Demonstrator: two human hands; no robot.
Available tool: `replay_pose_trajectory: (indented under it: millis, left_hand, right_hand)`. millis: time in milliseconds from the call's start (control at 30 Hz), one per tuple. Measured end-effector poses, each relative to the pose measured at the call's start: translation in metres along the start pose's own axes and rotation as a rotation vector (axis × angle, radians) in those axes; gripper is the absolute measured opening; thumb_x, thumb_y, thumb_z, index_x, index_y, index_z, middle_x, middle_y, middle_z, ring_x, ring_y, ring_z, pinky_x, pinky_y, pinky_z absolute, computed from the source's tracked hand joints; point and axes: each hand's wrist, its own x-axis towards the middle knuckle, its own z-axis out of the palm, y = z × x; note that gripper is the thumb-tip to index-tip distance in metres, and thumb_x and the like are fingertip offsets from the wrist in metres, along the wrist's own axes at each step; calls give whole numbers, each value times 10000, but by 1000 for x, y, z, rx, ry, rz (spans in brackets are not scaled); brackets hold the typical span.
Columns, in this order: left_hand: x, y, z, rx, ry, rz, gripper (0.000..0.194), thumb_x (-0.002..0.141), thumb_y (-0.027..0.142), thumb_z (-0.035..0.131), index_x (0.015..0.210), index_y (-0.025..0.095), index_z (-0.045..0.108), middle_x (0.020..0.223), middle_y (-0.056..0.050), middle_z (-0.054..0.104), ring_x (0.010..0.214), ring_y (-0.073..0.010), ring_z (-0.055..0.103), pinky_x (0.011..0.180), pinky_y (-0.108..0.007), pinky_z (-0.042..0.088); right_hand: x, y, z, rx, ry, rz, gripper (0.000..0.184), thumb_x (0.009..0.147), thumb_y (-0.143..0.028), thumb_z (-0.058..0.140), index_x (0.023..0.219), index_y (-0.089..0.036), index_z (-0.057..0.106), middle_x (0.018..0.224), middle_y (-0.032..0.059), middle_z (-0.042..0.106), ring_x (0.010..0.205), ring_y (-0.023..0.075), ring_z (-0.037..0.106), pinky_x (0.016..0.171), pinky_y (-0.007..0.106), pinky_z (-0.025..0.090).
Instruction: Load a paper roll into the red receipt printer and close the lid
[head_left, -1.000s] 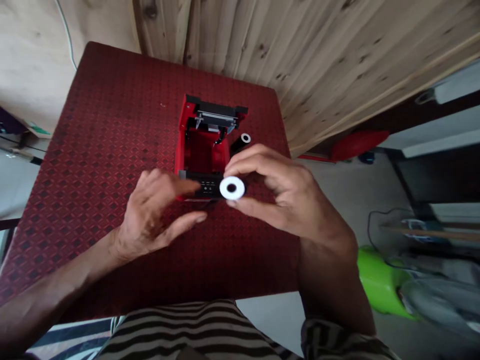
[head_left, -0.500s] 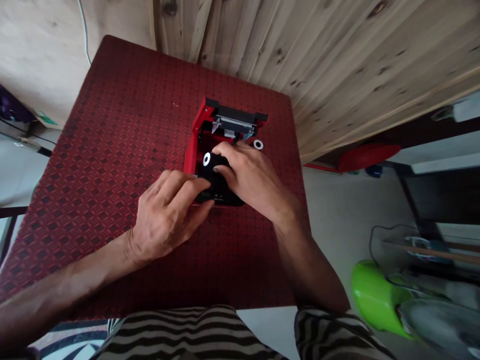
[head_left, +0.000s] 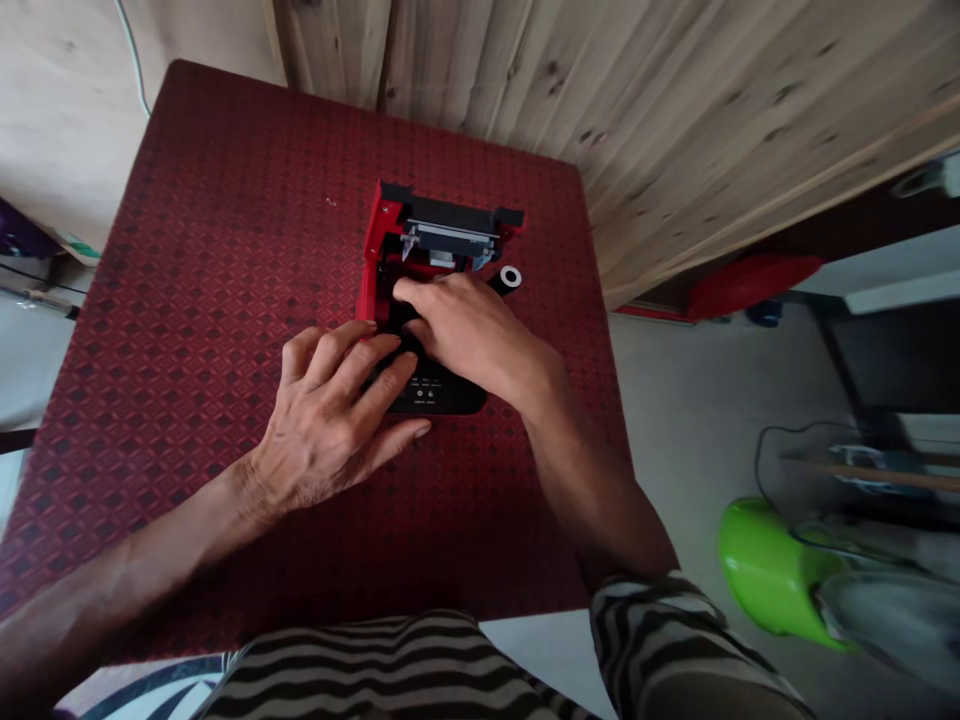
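A red and black label printer (head_left: 444, 391) stands on the table with its top lid (head_left: 454, 215) raised, so its metal bar and inner parts show. My right hand (head_left: 484, 330) reaches into the printer's bay, thumb and fingers bent around a black roll (head_left: 403, 314). Most of that roll is hidden by the hand and the dark interior. My left hand (head_left: 326, 420) rests on the front left of the printer, its fingers apart and fingertips touching the black casing. Beside the printer's right side lies a second black roll (head_left: 508, 279) with a white core end.
A red patterned cover lies over the table (head_left: 247, 220). Wooden plank wall (head_left: 480, 70) runs along the far side. On the floor to the right is a bright green bucket (head_left: 772, 575) near a cable and other items.
My right hand has lowered the black roll into the printer's bay; its white end no longer shows. My left hand's fingers have spread over the casing. The view has shifted slightly.
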Motion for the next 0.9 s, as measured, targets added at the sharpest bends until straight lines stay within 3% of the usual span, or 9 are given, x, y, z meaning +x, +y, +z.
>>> replay_pose_trajectory:
  millis: [200,300,433,600,767,833,900]
  left_hand:
    - [-2,-1,1,-31,-18,-19,498,1094,528,623,1401,137,652,1347,-190,736,1298,-388,648,1052,-549,455]
    - [-4,-1,2,-53,-25,-44,486,1086,508,641,1411,146,649,1361,-192,722,1307,-389,643,1060,-552,456]
    - [-6,-1,3,-103,-11,-61,517,1068,525,668,1452,180,639,1377,-178,713,1319,-389,639,1062,-545,467]
    - [-6,-6,-2,-206,-7,-82,521,1100,547,585,1503,217,602,1364,-157,726,1280,-363,662,1038,-529,503]
    - [18,-41,-9,-190,191,-177,485,1079,487,642,1482,217,638,1403,-135,700,1304,-308,658,1131,-494,530]
    - [35,-64,-5,-149,282,-216,539,1088,556,618,1504,213,607,1430,-113,691,1351,-276,627,1094,-434,568]
    - [52,-83,1,-216,237,-233,650,1110,640,541,1575,186,519,1478,-101,670,1365,-242,629,1083,-384,571]
  right_hand:
    - [-1,3,5,105,37,-23,290,1029,-29,540,1218,-115,741,1208,161,803,1171,298,739,1016,416,517]
    - [-19,6,2,195,157,-55,275,1041,-64,587,1254,-131,748,1287,144,791,1240,285,721,1109,439,516]
    - [-55,9,6,312,256,-160,204,1057,-235,705,1234,-167,781,1232,105,827,1166,262,749,1079,421,553]
    - [-72,7,27,379,406,-160,129,1061,-211,703,1126,-189,812,1091,65,851,1012,222,756,1001,393,582]
    - [-72,2,36,312,502,-164,187,1103,-226,623,1069,-189,803,1072,83,833,1018,229,720,975,402,589]
    - [-73,-1,39,216,538,-173,238,1106,-164,576,1025,-185,798,1071,95,828,1023,236,710,956,409,595]
    - [-74,-2,44,132,622,-192,247,1086,-99,566,1035,-179,793,1082,98,830,1034,239,717,934,408,604]
